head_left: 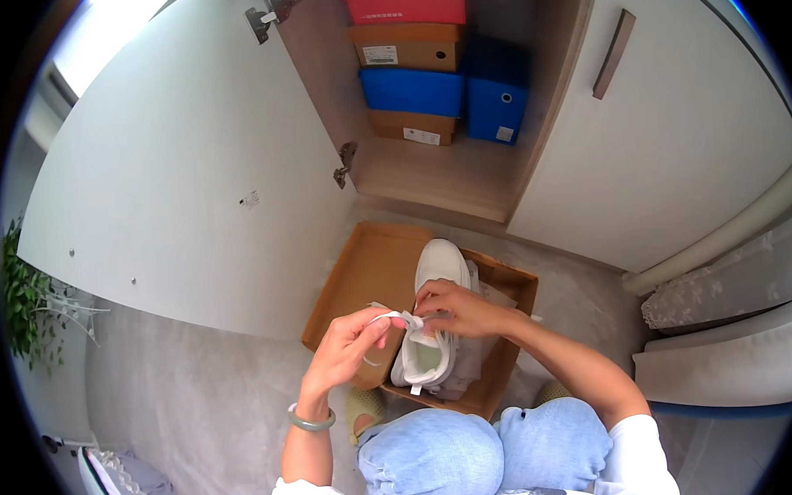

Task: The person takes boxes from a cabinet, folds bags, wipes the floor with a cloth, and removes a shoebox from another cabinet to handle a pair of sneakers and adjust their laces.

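So the left hand [343, 345] is pinching a white lace [413, 322], right hand [464, 310]'s gripping it too, right above the shoe [438, 262] and open box [510, 370].

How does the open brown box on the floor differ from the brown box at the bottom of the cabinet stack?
The floor box is open; the bottom box looks closed, with a blue box on top of it.
The floor box holds a white shoe; whatever the bottom box contains is hidden.
The bottom box shows a white label; no label shows on the floor box.
Both are brown.
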The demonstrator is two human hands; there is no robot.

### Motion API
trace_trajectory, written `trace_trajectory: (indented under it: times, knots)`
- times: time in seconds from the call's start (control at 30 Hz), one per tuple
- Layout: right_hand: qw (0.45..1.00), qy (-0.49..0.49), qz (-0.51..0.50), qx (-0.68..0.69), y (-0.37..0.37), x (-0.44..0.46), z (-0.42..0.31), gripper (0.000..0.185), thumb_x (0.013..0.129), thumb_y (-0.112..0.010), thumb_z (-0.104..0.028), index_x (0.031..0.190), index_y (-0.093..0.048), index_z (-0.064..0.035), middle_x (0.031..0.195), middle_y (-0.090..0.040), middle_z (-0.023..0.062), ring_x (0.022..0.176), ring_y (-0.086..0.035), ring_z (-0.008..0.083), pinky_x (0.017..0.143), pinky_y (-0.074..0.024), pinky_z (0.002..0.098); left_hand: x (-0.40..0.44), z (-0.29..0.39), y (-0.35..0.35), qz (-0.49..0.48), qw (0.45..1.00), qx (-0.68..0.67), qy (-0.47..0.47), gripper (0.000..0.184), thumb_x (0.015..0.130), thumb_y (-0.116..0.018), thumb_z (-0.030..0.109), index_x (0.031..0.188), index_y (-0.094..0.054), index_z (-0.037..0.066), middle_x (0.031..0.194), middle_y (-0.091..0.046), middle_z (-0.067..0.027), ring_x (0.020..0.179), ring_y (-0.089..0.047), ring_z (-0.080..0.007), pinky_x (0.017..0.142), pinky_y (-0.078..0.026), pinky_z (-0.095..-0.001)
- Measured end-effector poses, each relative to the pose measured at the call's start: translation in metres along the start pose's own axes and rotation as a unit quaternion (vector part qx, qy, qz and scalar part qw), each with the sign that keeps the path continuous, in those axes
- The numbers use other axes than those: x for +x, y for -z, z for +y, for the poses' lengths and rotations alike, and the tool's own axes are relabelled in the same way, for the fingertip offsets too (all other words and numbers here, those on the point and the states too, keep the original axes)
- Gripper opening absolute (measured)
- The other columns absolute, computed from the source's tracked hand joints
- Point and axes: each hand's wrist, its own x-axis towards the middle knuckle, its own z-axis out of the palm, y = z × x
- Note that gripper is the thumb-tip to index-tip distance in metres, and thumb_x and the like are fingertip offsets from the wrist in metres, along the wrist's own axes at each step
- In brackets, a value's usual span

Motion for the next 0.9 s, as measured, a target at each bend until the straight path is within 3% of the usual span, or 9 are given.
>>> trace_trajectory:
  times: [0.07, 0.17, 0.27, 0.3, 0.37, 0.47, 0.63, 0.73, 0.9]
  knots:
    - [1.000, 0.005, -0.007, -0.001, 0.006, 0.005, -0.002, 0.023, 0.091, -0.065, -0.018, 0.108, -0.068, -0.0022, 0.099, -0.066, 0.0060, 0.088, -0.062, 0.0220, 0.083, -0.0489, 0.0332, -0.003, 0.002, 0.003, 0.011, 1.000, 0.009, -0.010, 0.026, 0.101, -0.051, 0.020, 0.102, -0.067, 0.000, 0.072, -0.052, 0.0021, 0.070, -0.047, -0.0075, 0.066, -0.040, -0.0237]
    - [0.994, -0.099, 0.001, 0.042, 0.022, 0.014, -0.020, 0.021, 0.091, -0.065, -0.016, 0.105, -0.068, 0.0003, 0.093, -0.067, 0.0067, 0.083, -0.062, 0.0191, 0.077, -0.0495, 0.0323, -0.010, 0.003, 0.012, 0.005, 1.000, 0.004, -0.007, 0.026, 0.101, -0.051, 0.020, 0.102, -0.067, 0.000, 0.072, -0.052, 0.0019, 0.071, -0.047, -0.0082, 0.067, -0.041, -0.0239]
    - [0.963, -0.160, 0.148, 0.156, 0.023, 0.019, -0.023, 0.020, 0.093, -0.062, -0.014, 0.101, -0.066, 0.0038, 0.096, -0.070, 0.0082, 0.082, -0.062, 0.0117, 0.072, -0.0493, 0.0285, -0.011, -0.008, 0.011, -0.006, 1.000, -0.002, -0.017, 0.028, 0.101, -0.049, 0.023, 0.103, -0.068, 0.002, 0.071, -0.052, 0.0020, 0.071, -0.047, -0.0076, 0.065, -0.040, -0.0254]
    - [0.964, -0.158, 0.147, 0.155, 0.024, 0.022, -0.029, 0.020, 0.093, -0.062, -0.014, 0.101, -0.066, 0.0038, 0.096, -0.070, 0.0082, 0.082, -0.062, 0.0117, 0.072, -0.0493, 0.0285, -0.010, -0.012, 0.010, -0.004, 1.000, -0.002, -0.020, 0.028, 0.101, -0.049, 0.023, 0.103, -0.068, 0.002, 0.071, -0.052, 0.0020, 0.071, -0.047, -0.0076, 0.065, -0.040, -0.0254]
    - [0.907, -0.142, 0.218, 0.330, 0.022, 0.026, -0.045, 0.020, 0.097, -0.057, -0.015, 0.103, -0.062, 0.0039, 0.100, -0.069, 0.0109, 0.084, -0.063, 0.0122, 0.075, -0.0508, 0.0276, -0.009, -0.020, 0.008, 0.006, 1.000, -0.004, -0.005, 0.029, 0.101, -0.049, 0.024, 0.102, -0.068, 0.003, 0.072, -0.052, 0.0022, 0.072, -0.047, -0.0074, 0.066, -0.040, -0.0251]
    - [0.888, -0.108, 0.258, 0.366, 0.009, 0.026, -0.062, 0.019, 0.099, -0.052, -0.015, 0.106, -0.057, 0.0023, 0.098, -0.068, 0.0099, 0.086, -0.064, 0.0144, 0.080, -0.0514, 0.0280, -0.007, -0.027, 0.006, 0.021, 1.000, 0.008, -0.008, 0.029, 0.101, -0.048, 0.025, 0.103, -0.067, 0.003, 0.074, -0.054, 0.0016, 0.072, -0.048, -0.0082, 0.067, -0.041, -0.0253]
    - [0.871, -0.133, 0.323, 0.346, -0.028, 0.008, -0.071, 0.019, 0.100, -0.051, -0.015, 0.105, -0.058, 0.0022, 0.097, -0.067, 0.0096, 0.091, -0.064, 0.0152, 0.084, -0.0510, 0.0291, -0.005, -0.035, -0.005, 0.024, 0.997, 0.070, 0.015, 0.027, 0.100, -0.049, 0.021, 0.104, -0.065, 0.001, 0.083, -0.063, -0.0030, 0.079, -0.057, -0.0122, 0.074, -0.046, -0.0280]
    - [0.876, -0.172, 0.315, 0.322, -0.047, -0.004, -0.081, 0.020, 0.098, -0.054, -0.016, 0.101, -0.060, 0.0030, 0.096, -0.067, 0.0089, 0.094, -0.063, 0.0134, 0.084, -0.0484, 0.0279, -0.003, -0.039, -0.017, 0.007, 0.995, 0.098, -0.012, 0.024, 0.095, -0.054, 0.018, 0.109, -0.062, 0.000, 0.105, -0.066, -0.0112, 0.093, -0.064, -0.0215, 0.081, -0.050, -0.0321]
    - [0.879, -0.185, 0.325, 0.296, -0.067, -0.008, -0.103, 0.020, 0.094, -0.057, -0.019, 0.099, -0.061, 0.0001, 0.095, -0.065, 0.0095, 0.090, -0.061, 0.0176, 0.082, -0.0475, 0.0317, -0.002, -0.033, -0.032, 0.031, 0.995, 0.095, -0.032, 0.028, 0.087, -0.063, 0.013, 0.113, -0.061, 0.002, 0.108, -0.065, -0.0122, 0.095, -0.065, -0.0249, 0.080, -0.051, -0.0351]
